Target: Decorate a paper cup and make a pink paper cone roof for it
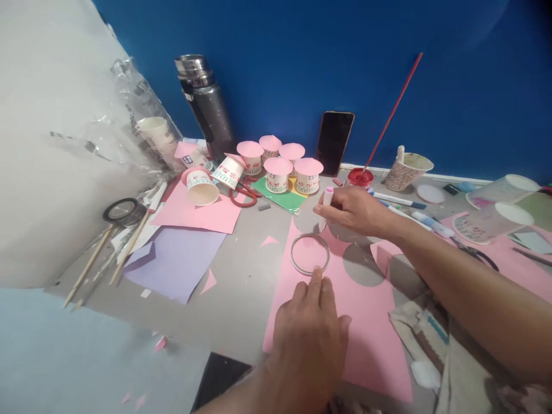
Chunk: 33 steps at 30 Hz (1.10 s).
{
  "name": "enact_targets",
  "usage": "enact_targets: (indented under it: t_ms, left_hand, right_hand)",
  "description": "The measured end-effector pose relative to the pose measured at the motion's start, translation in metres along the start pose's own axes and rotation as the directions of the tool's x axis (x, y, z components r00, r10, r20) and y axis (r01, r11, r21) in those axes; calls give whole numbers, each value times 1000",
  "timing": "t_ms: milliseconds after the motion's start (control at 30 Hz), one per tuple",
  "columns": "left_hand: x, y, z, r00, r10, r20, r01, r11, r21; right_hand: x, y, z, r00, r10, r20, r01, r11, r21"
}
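Note:
A thin grey ring (pixel 292 261) lies flat on a sheet of pink paper (pixel 340 322) with round pieces cut out of its far edge. My left hand (pixel 308 325) rests on the sheet, fingers stretched forward, a fingertip touching the ring's near edge. Just beyond the ring, my right hand (pixel 356 210) grips a white marker with a pink end (pixel 328 198), held upright with its tip low by the paper. Several small paper cup houses with pink cone roofs (pixel 278 175) stand further back, and a few others (pixel 202 192) lie tipped to their left.
Along the blue wall are a dark thermos (pixel 211 109), a propped phone (pixel 335 141) and a red paint pot (pixel 360 177) with a long stick in it. Red-handled scissors (pixel 244 198), purple paper (pixel 176 264) and black tape (pixel 123 211) lie left. Markers, cups and a cloth (pixel 425 330) crowd the right.

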State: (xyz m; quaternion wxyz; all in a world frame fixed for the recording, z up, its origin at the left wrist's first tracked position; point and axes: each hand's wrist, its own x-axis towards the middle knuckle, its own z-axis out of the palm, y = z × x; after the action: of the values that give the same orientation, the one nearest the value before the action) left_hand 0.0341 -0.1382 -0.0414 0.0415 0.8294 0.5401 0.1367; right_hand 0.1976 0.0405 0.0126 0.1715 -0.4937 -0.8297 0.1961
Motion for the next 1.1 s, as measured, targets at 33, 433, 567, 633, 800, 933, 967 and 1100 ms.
enact_targets:
  t_ms: [33,433,567,633,800,933,967,1100]
  left_hand:
    - [1,-2,1,999,7,-52,-6,1000,3]
    - [42,-33,-7,991,-47,124,35,994,102]
    - [28,-57,-19,995,-87,-50,93,986,136]
    - [21,-76,-26,985,-116,-125,135,977,162]
    - [8,-106,-31,956,-233,-179,268,940,210]
    - [-1,-91,-33,944,-325,-61,328,943,61]
    - [-2,-84,-34,944,-329,10,329,944,31]
    - [-4,-64,-34,912,-374,167,370,927,55]
  right_hand:
    - [-8,0,-4,999,10,-32,-9,1000,14]
    - [-77,25,-9,955,181,-235,-126,964,232]
    - [-77,50,6,922,200,-330,-115,959,259]
    - [-76,60,14,934,96,-343,-41,986,165]
    - [-73,75,28,965,-106,-238,69,984,-162]
    - [-72,77,30,970,-135,-205,68,950,-305]
    - [-73,75,29,967,-136,-214,60,942,-329]
    - [-75,54,23,968,-63,-243,-25,939,-343]
